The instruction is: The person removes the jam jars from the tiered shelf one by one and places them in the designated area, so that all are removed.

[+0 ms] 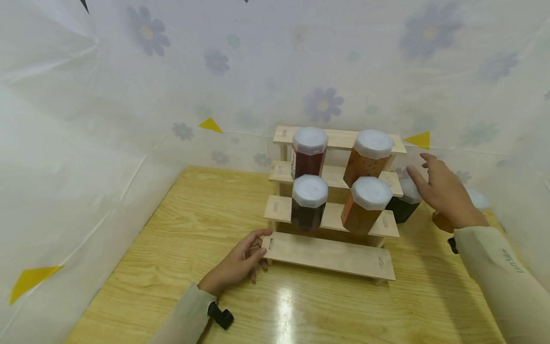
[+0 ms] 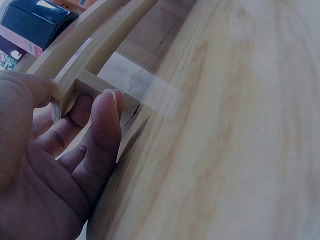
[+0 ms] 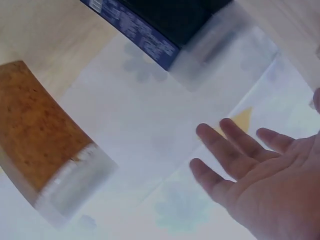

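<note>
My left hand (image 1: 236,260) grips the left end of the lowest step of a four-step wooden display stand (image 1: 328,253). In the left wrist view, its fingers (image 2: 102,125) curl about the board's end. The stand's middle steps bear lidded jars: a dark red one (image 1: 308,165), a speckled orange one (image 1: 364,167), a near-black one (image 1: 307,216) and an amber one (image 1: 361,217). To the right of the stand, my right hand (image 1: 449,193) hangs in the air, fingers spread, holding nothing. Close by it on the table are a dark jar (image 1: 403,209) and an orange-brown jar (image 3: 40,125), partly hidden by the hand in the head view.
The stand is on a wood-grain table (image 1: 172,248). Behind and at both sides hangs a pale flowered sheet (image 1: 258,71) with yellow triangles (image 1: 210,125) on it. The dark jar right of the stand is close against its side.
</note>
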`<action>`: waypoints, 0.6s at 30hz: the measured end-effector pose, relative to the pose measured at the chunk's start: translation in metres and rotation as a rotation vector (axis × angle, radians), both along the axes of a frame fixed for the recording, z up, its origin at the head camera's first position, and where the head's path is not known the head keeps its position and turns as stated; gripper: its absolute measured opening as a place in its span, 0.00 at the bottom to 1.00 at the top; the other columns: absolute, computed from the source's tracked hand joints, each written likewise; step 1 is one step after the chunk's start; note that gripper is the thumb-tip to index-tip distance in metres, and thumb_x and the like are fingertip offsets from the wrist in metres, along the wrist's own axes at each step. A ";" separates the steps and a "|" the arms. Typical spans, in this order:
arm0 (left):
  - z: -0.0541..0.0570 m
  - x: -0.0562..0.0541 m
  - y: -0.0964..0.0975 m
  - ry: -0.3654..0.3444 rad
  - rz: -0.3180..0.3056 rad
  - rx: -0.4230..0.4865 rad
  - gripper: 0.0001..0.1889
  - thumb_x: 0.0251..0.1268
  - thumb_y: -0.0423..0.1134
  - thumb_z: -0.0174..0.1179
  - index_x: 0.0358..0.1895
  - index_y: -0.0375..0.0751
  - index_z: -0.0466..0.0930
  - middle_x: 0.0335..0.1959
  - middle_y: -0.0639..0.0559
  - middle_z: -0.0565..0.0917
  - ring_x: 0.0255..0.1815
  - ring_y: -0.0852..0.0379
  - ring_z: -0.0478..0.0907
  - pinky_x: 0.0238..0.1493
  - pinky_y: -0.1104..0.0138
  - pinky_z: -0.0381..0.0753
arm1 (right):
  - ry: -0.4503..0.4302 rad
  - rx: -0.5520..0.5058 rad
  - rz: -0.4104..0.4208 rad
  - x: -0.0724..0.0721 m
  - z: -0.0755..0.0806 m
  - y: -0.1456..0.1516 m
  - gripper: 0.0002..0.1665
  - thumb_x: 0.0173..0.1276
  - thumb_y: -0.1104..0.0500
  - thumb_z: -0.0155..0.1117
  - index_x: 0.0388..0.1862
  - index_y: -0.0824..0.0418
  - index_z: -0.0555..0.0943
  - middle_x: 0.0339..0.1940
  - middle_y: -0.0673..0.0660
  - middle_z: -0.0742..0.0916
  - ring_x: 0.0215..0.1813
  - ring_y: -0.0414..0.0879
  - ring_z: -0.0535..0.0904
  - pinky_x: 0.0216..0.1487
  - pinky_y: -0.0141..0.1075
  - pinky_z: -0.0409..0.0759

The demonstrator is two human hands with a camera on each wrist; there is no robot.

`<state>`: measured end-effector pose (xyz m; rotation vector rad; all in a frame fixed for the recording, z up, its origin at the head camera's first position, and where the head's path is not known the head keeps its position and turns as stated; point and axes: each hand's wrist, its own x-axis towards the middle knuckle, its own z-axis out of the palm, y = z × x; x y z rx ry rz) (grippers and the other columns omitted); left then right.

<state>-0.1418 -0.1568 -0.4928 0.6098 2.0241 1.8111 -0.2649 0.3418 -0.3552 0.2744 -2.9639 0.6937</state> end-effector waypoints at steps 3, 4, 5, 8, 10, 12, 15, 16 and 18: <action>0.000 0.000 0.000 0.001 0.000 0.001 0.26 0.86 0.40 0.48 0.80 0.50 0.57 0.46 0.37 0.72 0.39 0.38 0.84 0.18 0.58 0.86 | -0.008 0.002 -0.001 0.002 0.007 0.000 0.49 0.85 0.35 0.32 0.84 0.71 0.40 0.72 0.84 0.63 0.67 0.82 0.62 0.61 0.79 0.62; 0.000 0.000 0.001 0.001 -0.001 0.001 0.26 0.86 0.40 0.48 0.80 0.50 0.57 0.46 0.37 0.72 0.39 0.38 0.84 0.18 0.58 0.86 | -0.012 0.008 -0.002 0.003 0.008 0.000 0.49 0.85 0.35 0.31 0.84 0.72 0.40 0.72 0.85 0.63 0.67 0.82 0.62 0.62 0.80 0.61; 0.000 0.000 0.001 0.003 -0.003 0.002 0.26 0.86 0.40 0.48 0.80 0.49 0.57 0.46 0.37 0.72 0.39 0.38 0.84 0.18 0.58 0.86 | -0.014 0.012 -0.001 0.004 0.010 0.000 0.48 0.85 0.36 0.30 0.83 0.72 0.40 0.72 0.85 0.62 0.67 0.82 0.61 0.62 0.80 0.60; 0.000 0.001 0.001 0.006 -0.007 0.002 0.26 0.86 0.40 0.48 0.80 0.49 0.57 0.45 0.38 0.72 0.39 0.38 0.84 0.18 0.58 0.86 | -0.011 0.022 -0.003 0.008 0.016 0.000 0.47 0.85 0.36 0.28 0.84 0.71 0.42 0.73 0.84 0.62 0.68 0.83 0.59 0.64 0.81 0.55; 0.000 0.001 0.001 0.006 -0.008 0.002 0.26 0.86 0.40 0.48 0.80 0.49 0.57 0.45 0.38 0.72 0.39 0.38 0.84 0.18 0.58 0.86 | 0.002 0.025 -0.003 0.010 0.020 -0.001 0.46 0.85 0.36 0.27 0.84 0.70 0.44 0.73 0.83 0.61 0.69 0.83 0.58 0.65 0.82 0.51; 0.000 0.001 0.001 0.004 -0.007 0.001 0.26 0.86 0.40 0.47 0.80 0.50 0.57 0.45 0.38 0.72 0.39 0.38 0.84 0.18 0.58 0.86 | 0.035 0.035 -0.004 0.012 0.024 -0.003 0.45 0.86 0.36 0.27 0.84 0.69 0.47 0.74 0.83 0.62 0.70 0.82 0.57 0.64 0.82 0.48; 0.001 0.001 0.001 0.000 -0.002 -0.001 0.25 0.86 0.40 0.47 0.80 0.51 0.57 0.45 0.38 0.72 0.39 0.38 0.84 0.18 0.57 0.86 | 0.104 0.048 0.000 0.015 0.030 -0.006 0.42 0.87 0.38 0.28 0.83 0.69 0.52 0.73 0.82 0.64 0.71 0.81 0.58 0.62 0.81 0.50; 0.001 0.002 0.001 -0.001 -0.001 -0.001 0.25 0.86 0.40 0.48 0.80 0.51 0.58 0.45 0.38 0.72 0.39 0.38 0.84 0.18 0.57 0.86 | 0.129 0.049 0.003 0.016 0.032 -0.007 0.42 0.87 0.39 0.28 0.82 0.69 0.54 0.73 0.82 0.65 0.70 0.81 0.59 0.62 0.81 0.51; 0.001 0.002 0.001 -0.005 0.003 -0.003 0.25 0.86 0.40 0.48 0.80 0.52 0.58 0.45 0.38 0.72 0.39 0.39 0.84 0.18 0.57 0.86 | 0.178 0.041 0.011 0.018 0.036 -0.009 0.40 0.87 0.40 0.29 0.81 0.69 0.57 0.71 0.82 0.67 0.70 0.81 0.60 0.61 0.80 0.52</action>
